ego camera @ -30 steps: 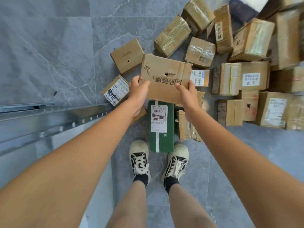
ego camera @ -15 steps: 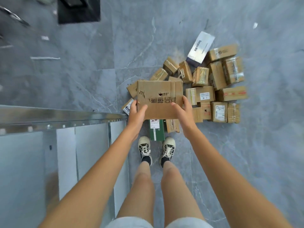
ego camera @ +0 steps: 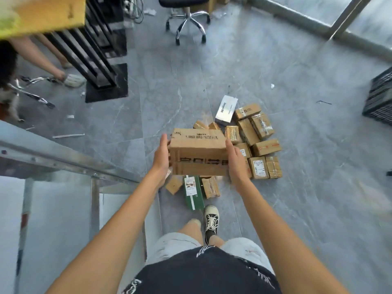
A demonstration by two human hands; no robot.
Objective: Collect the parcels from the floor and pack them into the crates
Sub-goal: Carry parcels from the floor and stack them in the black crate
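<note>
Above the floor pile, arms: both reach forward, bare forearms converging on one parcel held up off the grey tiles.
Left hand (ego camera: 161,156): flat against the left end of the brown printed cardboard box (ego camera: 198,151), fingers straight and pointing up.
Right hand (ego camera: 235,161): pressed on the box's right end, fingers extended along the side.
Crate: a black slatted plastic crate (ego camera: 379,98) sits far right of the right hand; its contents cannot be seen.
Parcels on floor: taped brown cartons (ego camera: 257,136) cluster just beyond and right of the hands; a green labelled box (ego camera: 193,193) lies below them.
Grey tiled floor (ego camera: 307,187): beneath everything.
</note>
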